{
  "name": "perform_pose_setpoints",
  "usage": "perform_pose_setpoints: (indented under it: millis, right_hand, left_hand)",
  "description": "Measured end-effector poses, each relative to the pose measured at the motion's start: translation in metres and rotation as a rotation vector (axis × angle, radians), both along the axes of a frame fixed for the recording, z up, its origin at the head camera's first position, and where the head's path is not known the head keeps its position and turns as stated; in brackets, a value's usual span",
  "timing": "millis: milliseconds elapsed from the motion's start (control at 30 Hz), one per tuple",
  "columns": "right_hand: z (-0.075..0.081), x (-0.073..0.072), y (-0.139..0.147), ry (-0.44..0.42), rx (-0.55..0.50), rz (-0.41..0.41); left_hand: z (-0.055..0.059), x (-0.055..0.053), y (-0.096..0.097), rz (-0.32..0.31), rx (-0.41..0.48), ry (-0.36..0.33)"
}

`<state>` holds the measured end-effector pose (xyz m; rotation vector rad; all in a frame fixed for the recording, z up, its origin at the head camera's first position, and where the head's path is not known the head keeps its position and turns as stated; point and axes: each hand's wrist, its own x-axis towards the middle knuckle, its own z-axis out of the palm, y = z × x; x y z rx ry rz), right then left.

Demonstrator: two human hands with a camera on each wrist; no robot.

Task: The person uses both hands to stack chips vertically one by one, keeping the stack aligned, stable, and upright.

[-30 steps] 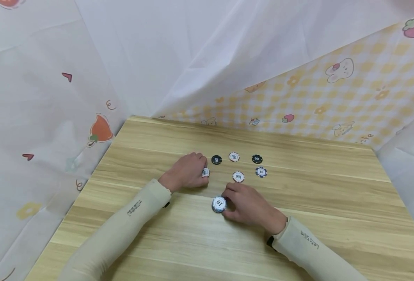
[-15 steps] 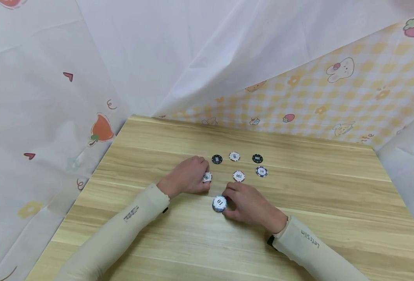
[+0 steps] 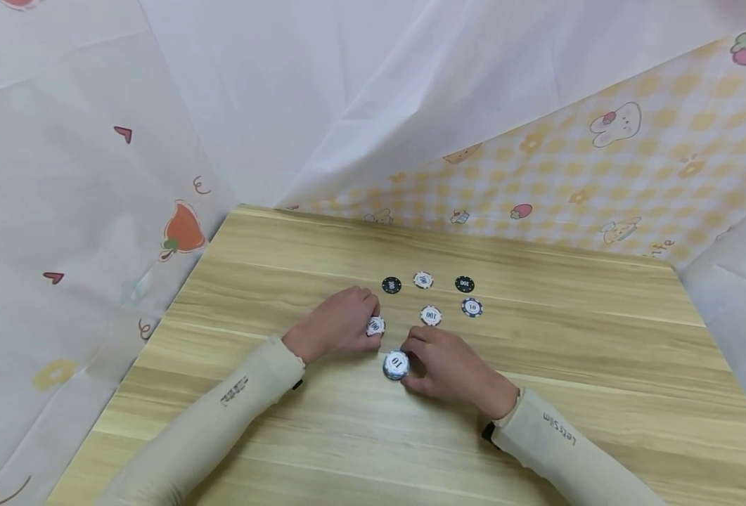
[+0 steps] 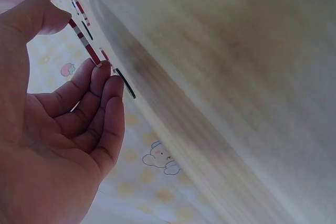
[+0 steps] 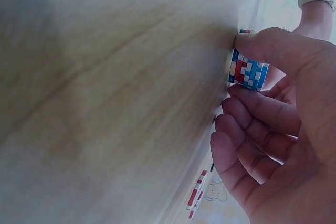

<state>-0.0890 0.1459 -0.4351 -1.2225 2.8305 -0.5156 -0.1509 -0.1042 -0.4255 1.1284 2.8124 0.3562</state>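
Pinching red-edged chip (image 4: pixel 85 43) in left fingers (image 4: pixel 113 121); right fingers (image 5: pixel 268 111) curled round chip stack (image 3: pixel 396 365) on table (image 3: pixel 322 450).

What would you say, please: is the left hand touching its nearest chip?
Touching: in the left wrist view, the left hand pinches the chip edgewise.

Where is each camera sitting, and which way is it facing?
Head: worn on the head, facing forward and down at the wooden table; the left hand, right hand and both sleeves show.
Left wrist: worn there, looking past the left palm at the red-and-white poker chip it pinches; part of the right hand shows too.
Right wrist: worn there, looking past the right palm at the poker chip stack it grips; part of the left arm shows behind.
Shared: head and right wrist both show that stack.
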Motion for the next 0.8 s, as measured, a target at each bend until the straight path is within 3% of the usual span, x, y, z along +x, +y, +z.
perform_pose_setpoints:
  millis: [467, 800]
  right_hand:
    - [0.0, 0.0, 0.0, -0.002, -0.001, 0.001]
    - [0.001, 0.001, 0.0, -0.001, -0.005, 0.005]
  left_hand:
    - [0.005, 0.01, 0.005, -0.007, 0.025, -0.022]
    - [0.005, 0.014, 0.005, -0.031, 0.033, 0.008]
